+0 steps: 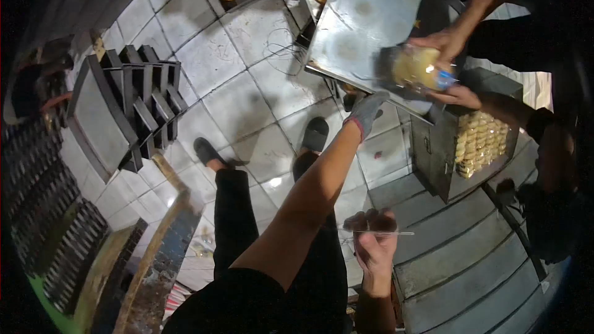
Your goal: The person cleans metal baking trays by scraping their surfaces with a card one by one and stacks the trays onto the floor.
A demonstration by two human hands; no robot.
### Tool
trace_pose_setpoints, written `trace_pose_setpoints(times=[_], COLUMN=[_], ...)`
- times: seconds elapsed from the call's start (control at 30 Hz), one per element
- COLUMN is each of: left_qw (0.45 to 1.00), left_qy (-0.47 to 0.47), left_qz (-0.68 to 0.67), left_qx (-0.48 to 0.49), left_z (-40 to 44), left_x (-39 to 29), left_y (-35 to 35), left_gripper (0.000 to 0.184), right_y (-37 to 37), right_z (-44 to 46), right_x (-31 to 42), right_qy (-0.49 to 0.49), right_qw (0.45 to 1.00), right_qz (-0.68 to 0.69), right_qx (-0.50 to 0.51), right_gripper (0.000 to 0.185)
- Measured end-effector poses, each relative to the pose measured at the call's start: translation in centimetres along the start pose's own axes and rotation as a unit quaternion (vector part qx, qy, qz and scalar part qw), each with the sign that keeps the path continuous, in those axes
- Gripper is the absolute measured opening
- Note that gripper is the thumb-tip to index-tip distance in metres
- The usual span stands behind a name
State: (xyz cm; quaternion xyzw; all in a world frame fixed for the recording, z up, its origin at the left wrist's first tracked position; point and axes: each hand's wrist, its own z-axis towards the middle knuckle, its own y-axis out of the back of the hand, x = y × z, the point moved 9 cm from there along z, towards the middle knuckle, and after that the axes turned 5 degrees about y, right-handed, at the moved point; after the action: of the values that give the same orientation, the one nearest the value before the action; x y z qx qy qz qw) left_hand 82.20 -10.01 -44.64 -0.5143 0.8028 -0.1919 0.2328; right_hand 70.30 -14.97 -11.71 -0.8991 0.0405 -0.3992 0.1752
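My left hand (367,114), in a grey glove with a reddish cuff, grips the near edge of a large metal tray (352,31). Lower down, my bare right hand (375,241) is closed around a thin, clear strip (396,233), its fingers slightly blurred. Over the tray's right part, a co-worker's two hands hold a clear bag (417,67) of yellowish bread with a blue mark. My hands are apart from the co-worker's.
A metal box (433,154) at the right holds rows of wrapped bread (481,142). Stacked dark trays (139,105) stand on the left of the tiled floor (244,102). Grey slabs (458,241) lie at lower right, a worn wooden edge (154,229) at lower left.
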Motion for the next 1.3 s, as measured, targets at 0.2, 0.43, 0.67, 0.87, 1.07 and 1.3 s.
trace_pose_setpoints(times=[0.2,0.43,0.67,0.87,1.07,1.3], left_qw=[0.973,0.945,0.937,0.925,0.917,0.937], left_qy=[-0.08,-0.218,-0.114,-0.175,-0.24,-0.17], left_qz=[-0.181,0.218,0.097,0.089,0.146,0.091], left_qx=[-0.117,-0.108,-0.315,-0.325,-0.283,-0.29], left_z=[-4.4,-25.5,-49.9,-44.3,-38.1,-36.4], left_x=[-4.3,-10.4,-1.6,-9.7,-10.5,-8.3], left_y=[-1.8,18.1,40.7,46.7,56.0,63.2], left_gripper=[0.023,0.02,0.054,0.059,0.049,0.087], right_y=[3.3,-0.3,-13.3,-21.0,-21.1,-19.3], right_z=[-0.3,-1.3,0.0,0.8,2.4,8.4], right_x=[3.7,0.6,-24.4,-41.1,-52.7,-62.2], right_qy=[0.034,-0.013,-0.194,0.024,0.041,0.201], right_qw=[0.999,0.994,0.931,0.774,0.783,0.687], right_qz=[-0.003,-0.082,-0.261,-0.573,-0.518,-0.612], right_qx=[-0.037,0.064,0.164,0.268,0.342,0.335], right_gripper=[0.045,0.046,0.038,0.029,0.028,0.025])
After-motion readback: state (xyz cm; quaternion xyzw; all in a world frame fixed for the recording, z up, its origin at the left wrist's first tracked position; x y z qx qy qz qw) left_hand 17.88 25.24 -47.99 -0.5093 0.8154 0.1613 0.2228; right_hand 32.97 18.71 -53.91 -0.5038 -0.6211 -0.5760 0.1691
